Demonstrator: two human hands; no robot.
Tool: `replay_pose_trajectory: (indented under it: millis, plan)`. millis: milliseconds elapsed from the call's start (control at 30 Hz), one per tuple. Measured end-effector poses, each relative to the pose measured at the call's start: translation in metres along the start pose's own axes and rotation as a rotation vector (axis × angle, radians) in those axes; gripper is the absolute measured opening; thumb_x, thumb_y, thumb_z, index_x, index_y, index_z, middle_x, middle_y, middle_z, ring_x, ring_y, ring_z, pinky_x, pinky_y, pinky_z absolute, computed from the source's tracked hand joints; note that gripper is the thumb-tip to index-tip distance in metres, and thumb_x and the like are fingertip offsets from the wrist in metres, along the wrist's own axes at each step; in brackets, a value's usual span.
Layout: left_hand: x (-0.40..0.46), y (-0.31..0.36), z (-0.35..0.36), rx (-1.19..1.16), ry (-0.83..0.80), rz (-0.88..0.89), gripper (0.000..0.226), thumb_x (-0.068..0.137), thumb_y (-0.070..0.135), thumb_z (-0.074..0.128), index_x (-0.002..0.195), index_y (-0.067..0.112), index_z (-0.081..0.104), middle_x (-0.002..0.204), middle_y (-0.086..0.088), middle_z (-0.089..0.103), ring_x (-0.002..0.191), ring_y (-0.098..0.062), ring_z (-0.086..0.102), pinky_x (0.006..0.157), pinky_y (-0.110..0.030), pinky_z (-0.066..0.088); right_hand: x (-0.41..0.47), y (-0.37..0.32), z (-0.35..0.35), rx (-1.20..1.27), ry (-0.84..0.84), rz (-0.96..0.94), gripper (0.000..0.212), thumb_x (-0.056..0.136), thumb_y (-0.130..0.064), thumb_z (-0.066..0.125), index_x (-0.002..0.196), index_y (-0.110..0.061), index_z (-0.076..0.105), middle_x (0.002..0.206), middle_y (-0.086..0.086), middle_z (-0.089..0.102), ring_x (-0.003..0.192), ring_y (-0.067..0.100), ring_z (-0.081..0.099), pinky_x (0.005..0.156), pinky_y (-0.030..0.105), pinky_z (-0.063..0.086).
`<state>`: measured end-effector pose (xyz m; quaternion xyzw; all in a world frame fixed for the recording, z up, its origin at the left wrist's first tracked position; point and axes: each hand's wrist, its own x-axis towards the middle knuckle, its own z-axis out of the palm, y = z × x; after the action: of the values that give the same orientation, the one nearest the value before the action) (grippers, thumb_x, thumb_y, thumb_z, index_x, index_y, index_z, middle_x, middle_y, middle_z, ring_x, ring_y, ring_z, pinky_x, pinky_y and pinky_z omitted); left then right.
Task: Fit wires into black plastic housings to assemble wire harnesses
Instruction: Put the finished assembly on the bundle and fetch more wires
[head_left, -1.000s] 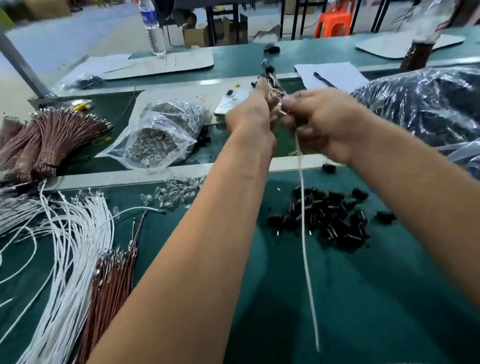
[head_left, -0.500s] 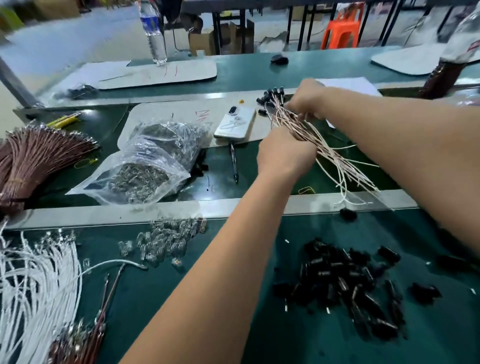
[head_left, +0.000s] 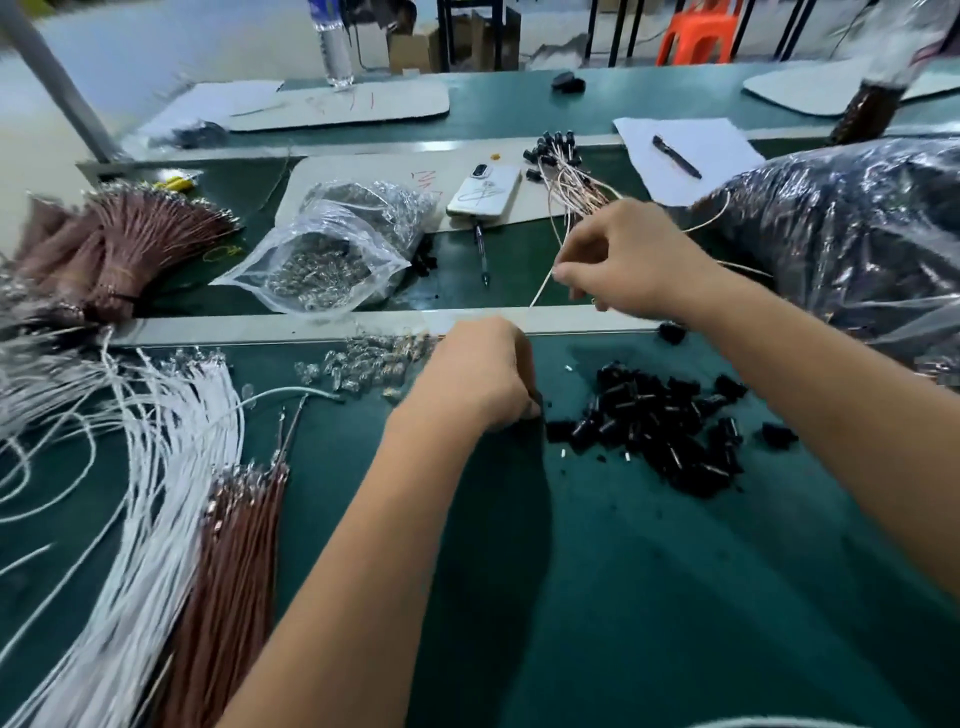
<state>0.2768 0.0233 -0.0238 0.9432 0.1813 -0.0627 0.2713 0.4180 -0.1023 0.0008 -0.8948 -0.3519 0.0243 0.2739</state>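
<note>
A pile of black plastic housings (head_left: 660, 431) lies on the green mat, right of centre. My left hand (head_left: 480, 374) is at the pile's left edge, its fingers curled down round a housing (head_left: 535, 423). Farther back, my right hand (head_left: 626, 262) pinches a thin pale wire (head_left: 540, 288) that hangs from its fingertips. Behind that hand a bundle of finished harnesses (head_left: 566, 176) lies on the back strip, black housings at its far end. White wires (head_left: 171, 467) and brown wires (head_left: 234, 571) fan out at the left.
Small clear parts (head_left: 363, 358) are scattered by the metal rail (head_left: 260, 330). Behind it lie a bag of metal terminals (head_left: 317, 265), a phone (head_left: 485, 189) and a pen (head_left: 480, 254). Brown wire bundles (head_left: 130, 244) sit far left, a large plastic bag (head_left: 852, 234) at right.
Both hands let go of the harness bundle, which now lies at the back. My left hand dropped to the housing pile and my right hand pulled back with one wire.
</note>
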Motion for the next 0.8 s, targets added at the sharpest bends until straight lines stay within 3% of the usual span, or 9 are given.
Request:
replay_pose_trajectory:
  millis: [67, 167, 233, 333, 433, 533, 600, 667, 800]
  plan:
    - [-0.014, -0.005, 0.003, -0.034, 0.052, -0.010, 0.015, 0.072, 0.015, 0.087, 0.077, 0.017, 0.073, 0.068, 0.002, 0.064, 0.070, -0.021, 0.062, 0.059, -0.023, 0.041, -0.027, -0.022, 0.007, -0.003, -0.010, -0.044, 0.011, 0.092, -0.018, 0.072, 0.083, -0.017, 0.079, 0.067, -0.007, 0.072, 0.050, -0.006, 0.060, 0.055, 0.005, 0.040]
    - [-0.037, -0.030, -0.006, -0.047, 0.186, -0.059, 0.013, 0.075, 0.015, 0.083, 0.080, 0.020, 0.072, 0.078, -0.004, 0.069, 0.082, -0.025, 0.067, 0.068, -0.027, 0.048, -0.065, -0.067, 0.032, -0.011, -0.051, -0.073, 0.016, 0.091, -0.022, 0.074, 0.075, -0.020, 0.076, 0.064, -0.010, 0.066, 0.062, 0.004, 0.063, 0.064, 0.019, 0.045]
    - [-0.054, -0.056, -0.015, -0.044, 0.361, -0.124, 0.011, 0.078, 0.013, 0.076, 0.086, 0.021, 0.072, 0.089, -0.008, 0.072, 0.091, -0.028, 0.067, 0.078, -0.031, 0.052, -0.085, -0.102, 0.062, 0.025, -0.219, -0.037, 0.027, 0.092, -0.019, 0.069, 0.065, -0.016, 0.070, 0.059, -0.002, 0.069, 0.056, 0.011, 0.066, 0.057, 0.020, 0.047]
    - [-0.081, -0.097, -0.030, -0.096, 0.618, -0.227, 0.013, 0.082, 0.012, 0.069, 0.091, 0.019, 0.076, 0.097, -0.010, 0.074, 0.100, -0.030, 0.066, 0.085, -0.031, 0.049, -0.104, -0.157, 0.112, 0.257, -0.487, 0.111, 0.026, 0.093, -0.009, 0.055, 0.074, 0.002, 0.069, 0.058, 0.010, 0.071, 0.048, 0.021, 0.069, 0.049, 0.028, 0.057]
    - [-0.106, -0.126, -0.039, -0.196, 0.800, -0.314, 0.009, 0.084, 0.018, 0.071, 0.092, 0.017, 0.076, 0.095, -0.008, 0.075, 0.097, -0.028, 0.067, 0.082, -0.027, 0.046, -0.106, -0.201, 0.148, 0.264, -0.511, 0.175, 0.027, 0.094, -0.018, 0.060, 0.079, 0.004, 0.066, 0.069, 0.018, 0.074, 0.067, 0.033, 0.076, 0.068, 0.045, 0.065]
    - [-0.122, -0.143, -0.044, -0.330, 0.934, -0.377, 0.009, 0.083, 0.018, 0.070, 0.089, 0.017, 0.076, 0.090, -0.006, 0.075, 0.093, -0.027, 0.069, 0.088, -0.032, 0.052, -0.107, -0.219, 0.163, 0.186, -0.411, 0.144, 0.020, 0.088, -0.018, 0.071, 0.081, 0.000, 0.073, 0.073, 0.015, 0.076, 0.074, 0.029, 0.075, 0.073, 0.039, 0.064]
    - [-0.128, -0.148, -0.047, -0.414, 0.980, -0.391, 0.005, 0.082, 0.018, 0.071, 0.083, 0.020, 0.075, 0.086, -0.003, 0.075, 0.088, -0.025, 0.070, 0.087, -0.036, 0.055, -0.108, -0.218, 0.162, 0.381, -0.432, 0.226, 0.017, 0.089, -0.009, 0.074, 0.076, 0.001, 0.067, 0.067, 0.015, 0.072, 0.054, 0.024, 0.068, 0.050, 0.031, 0.056]
    - [-0.131, -0.149, -0.049, -0.500, 0.994, -0.382, 0.008, 0.080, 0.019, 0.073, 0.074, 0.023, 0.071, 0.079, -0.001, 0.074, 0.082, -0.024, 0.072, 0.084, -0.039, 0.058, -0.110, -0.212, 0.155, 0.556, -0.476, 0.337, 0.024, 0.095, -0.003, 0.069, 0.072, -0.002, 0.060, 0.051, 0.008, 0.062, 0.033, 0.013, 0.051, 0.034, 0.018, 0.037]
    - [-0.128, -0.149, -0.054, -0.618, 0.996, -0.364, 0.013, 0.078, 0.019, 0.074, 0.068, 0.025, 0.067, 0.074, 0.001, 0.073, 0.077, -0.024, 0.073, 0.082, -0.041, 0.060, -0.112, -0.206, 0.136, 0.661, -0.507, 0.334, 0.023, 0.096, -0.002, 0.062, 0.073, -0.005, 0.060, 0.051, 0.004, 0.056, 0.034, 0.010, 0.043, 0.034, 0.015, 0.028]
